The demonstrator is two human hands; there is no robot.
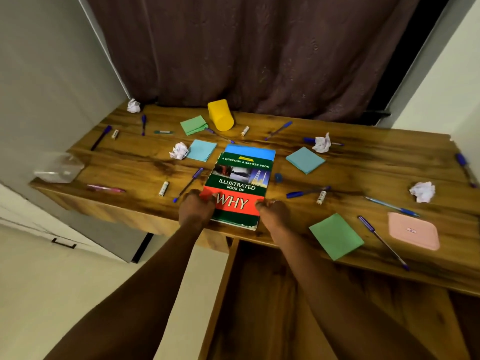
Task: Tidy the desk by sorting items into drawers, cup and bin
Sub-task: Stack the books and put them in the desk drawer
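One book [241, 183] gripped at near corners, L hand [196, 207] + R hand [272, 211].

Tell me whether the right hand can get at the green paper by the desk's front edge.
Probably yes. The green paper lies just right of the right hand, with bare desk between them and nothing on top. That hand grips the book, though, and must let go first.

Your book [240, 183] lay near the desk's [363, 175] front edge, the cup [220, 115] on its side behind it, a drawer [272, 294] open below (pens [187, 185] and paper balls [179, 150] scattered both sides)
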